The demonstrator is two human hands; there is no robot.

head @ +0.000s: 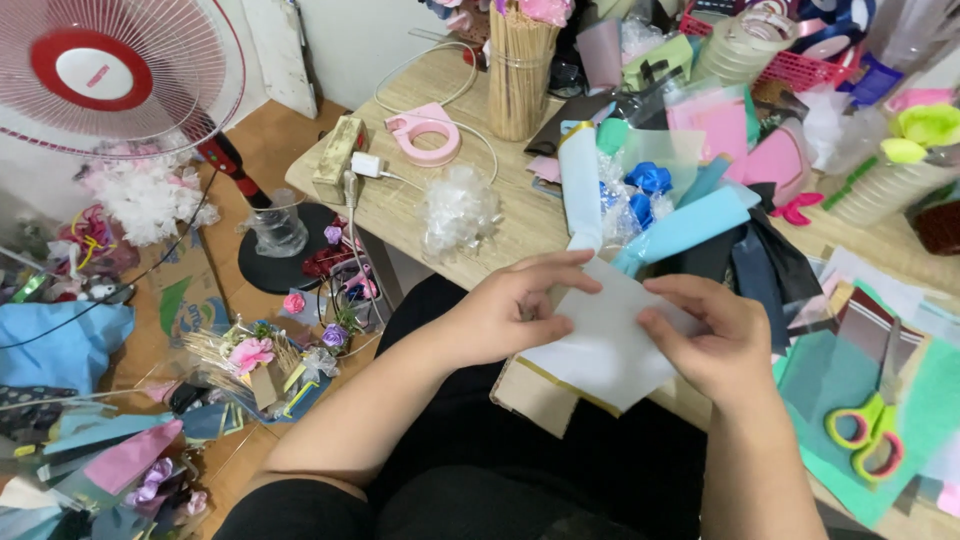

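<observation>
Left hand [500,315] pinches the white paper sheet [605,345] at its left edge — fingers curled narrow, thumb on top. Right hand [715,340] grips the sheet's right side, fingers folded close over it. Sheet sits at the near edge of the wooden table [500,215], above the lap, turned diamond-wise — corners pointing far and near. Yellow-green scissors [865,435] lie to the right.

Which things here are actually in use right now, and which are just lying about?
In use: white paper sheet, held by left hand and right hand.
Lying about: scissors, pink tape dispenser, jar of sticks, fan, white roll.
</observation>
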